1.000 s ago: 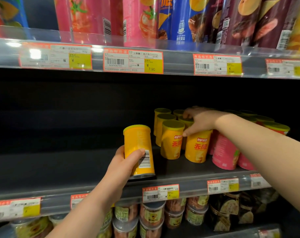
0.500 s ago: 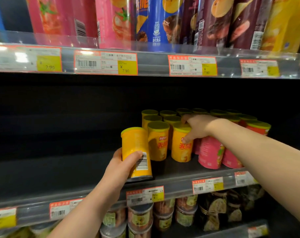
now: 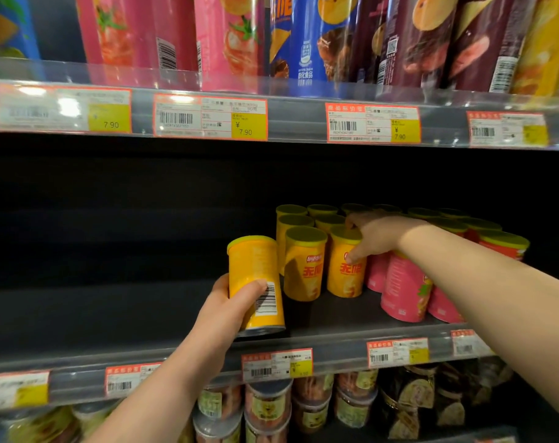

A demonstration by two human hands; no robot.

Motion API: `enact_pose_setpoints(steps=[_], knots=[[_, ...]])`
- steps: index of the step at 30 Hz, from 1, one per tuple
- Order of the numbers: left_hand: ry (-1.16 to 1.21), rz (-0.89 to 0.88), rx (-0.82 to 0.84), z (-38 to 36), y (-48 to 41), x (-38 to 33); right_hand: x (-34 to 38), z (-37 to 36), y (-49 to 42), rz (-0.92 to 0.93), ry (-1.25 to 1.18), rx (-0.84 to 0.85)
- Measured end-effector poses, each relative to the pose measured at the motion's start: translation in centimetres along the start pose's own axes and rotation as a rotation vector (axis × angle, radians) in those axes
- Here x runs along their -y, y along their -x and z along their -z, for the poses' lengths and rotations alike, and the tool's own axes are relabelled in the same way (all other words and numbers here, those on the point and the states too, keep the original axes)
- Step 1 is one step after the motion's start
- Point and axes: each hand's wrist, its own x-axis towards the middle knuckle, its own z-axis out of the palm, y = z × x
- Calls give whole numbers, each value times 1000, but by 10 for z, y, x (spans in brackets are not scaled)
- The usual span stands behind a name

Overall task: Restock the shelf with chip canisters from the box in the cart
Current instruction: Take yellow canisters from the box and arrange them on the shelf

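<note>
My left hand point(image 3: 227, 310) grips a short yellow chip canister point(image 3: 256, 282), barcode facing me, upright at the front of the dark middle shelf point(image 3: 112, 314). To its right stand several matching yellow canisters point(image 3: 303, 266) in rows. My right hand point(image 3: 372, 235) holds the top of the front right yellow canister point(image 3: 345, 273), thumb down its side and fingers over the lid. Several pink canisters point(image 3: 402, 289) stand right of the yellow ones, partly hidden by my right forearm.
The middle shelf's left half is bare dark board. Price tags line the shelf edge point(image 3: 276, 362). Tall pink, blue and purple canisters point(image 3: 303, 36) fill the upper shelf. Jars and small tubs point(image 3: 268, 407) sit on the shelf below.
The whole view shifted; my left hand keeps the canister at the shelf front. My right hand stays on top of the front right yellow canister.
</note>
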Motion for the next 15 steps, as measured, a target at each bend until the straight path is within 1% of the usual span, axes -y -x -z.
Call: enact_pose_setpoints(steps=[2, 6, 8, 10, 15], knots=[[5, -1, 0, 1, 0, -1, 4, 1, -1, 33, 10, -16], [5, -4, 2, 4, 1, 0, 22, -1, 0, 200, -58, -60], [6, -10, 5, 5, 2, 0, 31, -4, 0, 268, -52, -74], [6, -17, 8, 7, 3, 0, 37, -8, -1, 292, -26, -97], [11, -9, 19, 9, 4, 0, 41, -10, -1, 275, -22, -123]])
